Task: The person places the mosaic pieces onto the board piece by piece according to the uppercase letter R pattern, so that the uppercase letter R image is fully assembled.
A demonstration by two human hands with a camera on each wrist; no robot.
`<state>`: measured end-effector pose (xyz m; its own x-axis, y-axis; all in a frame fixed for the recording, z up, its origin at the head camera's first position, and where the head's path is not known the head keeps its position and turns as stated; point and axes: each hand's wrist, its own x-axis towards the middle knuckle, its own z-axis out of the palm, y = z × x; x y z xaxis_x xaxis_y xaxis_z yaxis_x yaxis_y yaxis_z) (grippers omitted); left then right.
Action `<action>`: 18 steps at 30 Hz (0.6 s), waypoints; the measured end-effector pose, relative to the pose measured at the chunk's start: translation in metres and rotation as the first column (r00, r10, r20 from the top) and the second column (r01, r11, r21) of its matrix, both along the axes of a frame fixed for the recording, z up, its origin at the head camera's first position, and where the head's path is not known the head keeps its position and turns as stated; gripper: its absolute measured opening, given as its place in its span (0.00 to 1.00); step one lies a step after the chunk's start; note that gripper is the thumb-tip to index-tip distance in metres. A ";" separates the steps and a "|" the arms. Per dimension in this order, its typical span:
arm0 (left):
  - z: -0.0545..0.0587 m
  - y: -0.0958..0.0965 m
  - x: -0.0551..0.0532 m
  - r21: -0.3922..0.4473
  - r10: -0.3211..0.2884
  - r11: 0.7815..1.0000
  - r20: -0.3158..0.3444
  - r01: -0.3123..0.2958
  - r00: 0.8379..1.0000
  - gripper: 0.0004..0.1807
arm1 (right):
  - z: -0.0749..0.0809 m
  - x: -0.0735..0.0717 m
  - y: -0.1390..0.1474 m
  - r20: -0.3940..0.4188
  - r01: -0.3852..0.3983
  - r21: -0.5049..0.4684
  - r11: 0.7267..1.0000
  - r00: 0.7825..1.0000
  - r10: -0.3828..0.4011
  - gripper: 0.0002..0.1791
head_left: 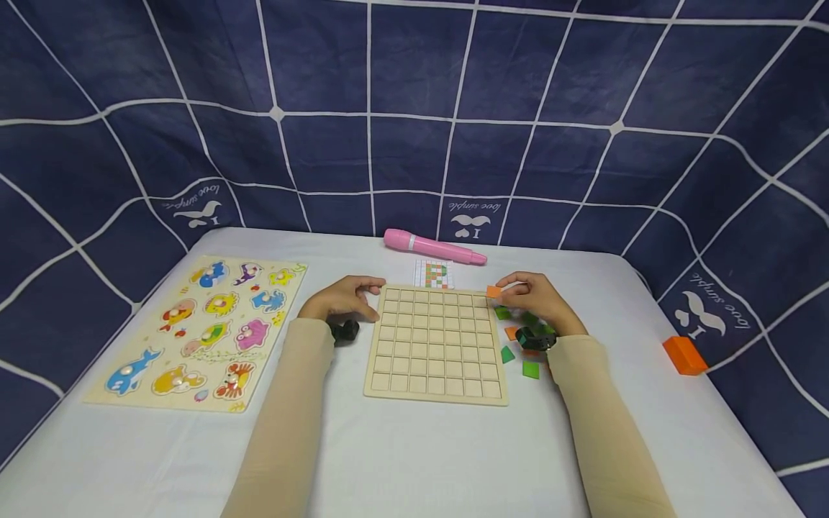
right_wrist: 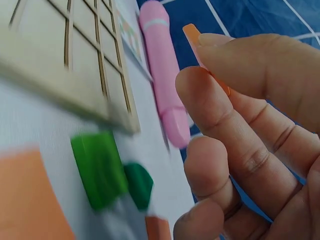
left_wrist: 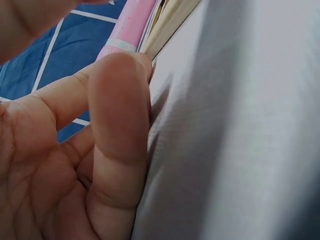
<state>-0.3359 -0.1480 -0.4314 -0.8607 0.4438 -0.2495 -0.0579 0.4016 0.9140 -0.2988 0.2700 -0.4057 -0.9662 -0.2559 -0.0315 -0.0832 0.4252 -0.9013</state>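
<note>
A wooden grid board (head_left: 435, 345) with bare square cells lies flat on the white table. At its upper left edge rests my left hand (head_left: 343, 296), forefinger and thumb touching the rim and the fingers loosely bent. My right hand (head_left: 536, 298) pinches an orange square tile (right_wrist: 191, 37) between thumb and fingers, just over the board's upper right corner. Below that hand lie several loose tiles, among them a green square (head_left: 531, 370) and a dark green piece (head_left: 507, 354). The hand and its wrist camera partly hide others.
Behind the board lies a small card (head_left: 432, 274) with a coloured grid pattern, and beyond it a pink pen-like stick (head_left: 435, 248). An animal peg puzzle (head_left: 249, 352) covers the left side. An orange block (head_left: 685, 355) stands at the right edge. A blue checked cloth (head_left: 414, 158) hangs behind.
</note>
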 end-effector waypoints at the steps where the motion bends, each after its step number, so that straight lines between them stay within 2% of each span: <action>1: 0.000 0.000 0.000 0.003 0.000 1.000 0.002 0.000 1.000 0.52 | 0.000 -0.001 -0.003 -0.007 0.001 0.002 1.000 1.000 -0.001 0.21; 10: -0.001 -0.001 0.000 0.025 0.002 1.000 0.012 -0.002 1.000 0.52 | -0.002 -0.003 -0.034 -0.014 -0.046 -0.030 0.998 0.999 0.046 0.19; 15: 0.001 -0.001 0.003 0.029 0.004 1.000 0.017 -0.005 1.000 0.51 | -0.001 -0.002 -0.050 -0.024 -0.045 0.019 0.999 0.999 0.045 0.18; 18: 0.003 -0.001 0.005 0.036 0.008 0.999 0.025 -0.009 1.000 0.51 | -0.001 0.000 -0.060 0.003 -0.025 0.045 0.999 1.000 0.025 0.18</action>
<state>-0.3314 -0.1487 -0.4287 -0.8582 0.4454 -0.2552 -0.0845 0.3677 0.9261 -0.2986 0.2103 -0.4071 -0.9595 -0.2781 -0.0458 -0.0922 0.4633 -0.8814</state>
